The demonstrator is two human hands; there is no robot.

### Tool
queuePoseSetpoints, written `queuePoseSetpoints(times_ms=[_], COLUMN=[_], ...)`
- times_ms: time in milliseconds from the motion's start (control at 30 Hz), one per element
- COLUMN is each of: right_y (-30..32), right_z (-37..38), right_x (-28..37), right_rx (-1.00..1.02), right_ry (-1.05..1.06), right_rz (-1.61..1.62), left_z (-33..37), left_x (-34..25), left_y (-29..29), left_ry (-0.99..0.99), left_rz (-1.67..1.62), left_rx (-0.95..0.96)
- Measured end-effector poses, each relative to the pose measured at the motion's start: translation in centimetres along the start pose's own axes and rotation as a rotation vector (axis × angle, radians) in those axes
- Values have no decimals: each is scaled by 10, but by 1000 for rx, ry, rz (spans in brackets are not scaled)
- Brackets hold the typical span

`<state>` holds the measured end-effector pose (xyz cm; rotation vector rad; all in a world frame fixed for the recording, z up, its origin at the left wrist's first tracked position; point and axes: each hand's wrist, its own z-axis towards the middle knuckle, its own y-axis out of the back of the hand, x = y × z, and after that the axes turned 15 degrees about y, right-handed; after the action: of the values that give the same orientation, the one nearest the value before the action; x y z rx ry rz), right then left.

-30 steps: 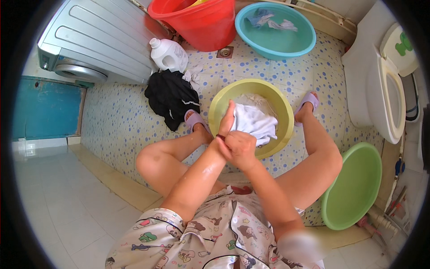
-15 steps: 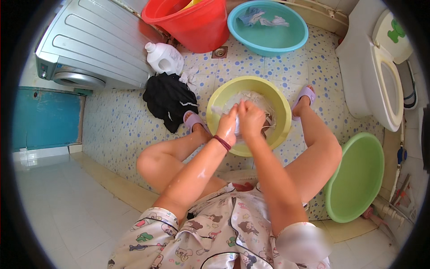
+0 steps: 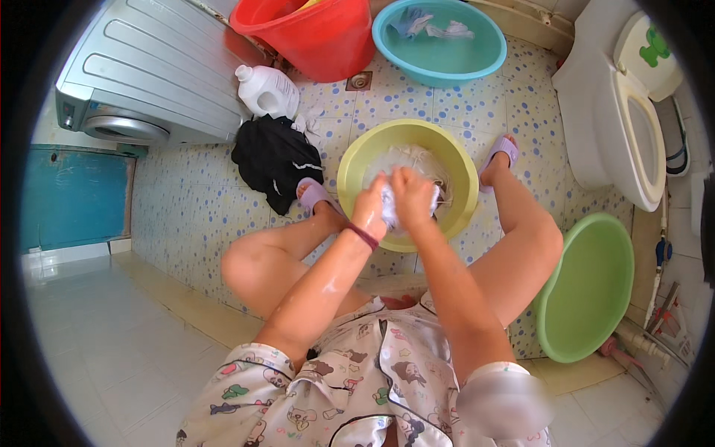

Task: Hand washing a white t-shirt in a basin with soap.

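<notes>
White cloth (image 3: 388, 208) is bunched btwn the two hands, over the near half of the yellow basin (image 3: 463, 167) & inside its rim; can't tell if its underside touches what lies below. L hand (image 3: 370, 205) has fingers curled round one side, R hand (image 3: 412, 195) is clenched on the other, knuckles up, so both grip it. Main risk, I'd say: cloth slipping free if either grip slackens, b/c wet fabric is prob. slick, & dropping w/ a splash. Hard pulling could also strain a seam (if there is one, none visible). Just beyond, more pale cloth (image 3: 410, 156) lies in the basin; a loose end could catch on fingers & get dragged along. Dark red band (image 3: 363, 237) sits on the L wrist & could get soaked if that hand dips

Further out, L slipper (image 3: 311, 191) & R slipper (image 3: 500, 151) flank the basin; a foot knocking it could slop water, making the tiled floor (image 3: 395, 104) slippery. Black garment (image 3: 275, 160) lies right by the L slipper, so splashes could reach it. Green basin (image 3: 585, 290) looks tilted, near the R knee (image 3: 547, 242); a bump from there might topple it. Blue basin (image 3: 465, 65), w/ cloths inside, is well apart, so prob. low risk
</notes>
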<state>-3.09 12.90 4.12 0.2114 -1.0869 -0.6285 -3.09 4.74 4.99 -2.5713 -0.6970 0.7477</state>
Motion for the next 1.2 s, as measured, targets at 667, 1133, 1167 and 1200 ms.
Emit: queuePoseSetpoints(times_ms=[667, 1133, 1167, 1200], right_y=[-6, -13, -7, 2], right_z=[-11, -22, -13, -9], right_x=[16, 6, -9, -24], right_rx=[-81, -68, -74, -112], right_ry=[-219, 63, -144, -247], right_rz=[-44, 66, 21, 168], left_z=[1, 6, 7, 6], left_x=[5, -10, -8, -5], left_y=[4, 11, 18, 25], left_ry=[-59, 115, 180, 246], left_rz=[165, 33, -11, -57], left_rx=[-110, -52, 122, 297])
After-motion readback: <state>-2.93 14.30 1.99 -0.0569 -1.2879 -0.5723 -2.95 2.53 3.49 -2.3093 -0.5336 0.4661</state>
